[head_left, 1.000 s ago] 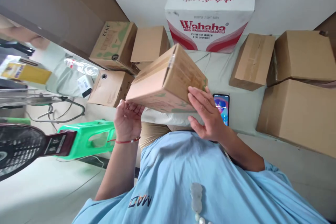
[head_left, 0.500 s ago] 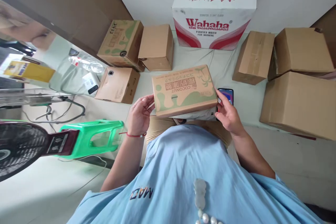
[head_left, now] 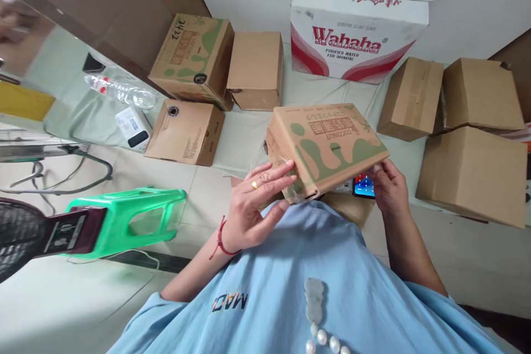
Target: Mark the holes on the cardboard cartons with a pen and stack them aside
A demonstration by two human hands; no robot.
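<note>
A brown cardboard carton with green blotches and "COCONUT" print is tilted in front of my lap, its left end turned toward me. My right hand grips its near right corner, with fingers under the edge and thumb close by. My left hand, wearing a ring and a red cord bracelet, is open, fingers stretched out. Its fingertips touch the left end, where clear tape shows along the lower corner. Partly behind the carton and right hand, a phone with a lit screen lies on the table's front edge.
Several cartons stand on the cloth-covered table: a printed one and a plain one at left, others at right. A white-and-red Wahaha box is at the back. At left are a green stool and a fan.
The carton has tilted and turned, showing its left end, and moved right. My left hand has come from beside it to touch that end. My right hand still holds the right corner.
</note>
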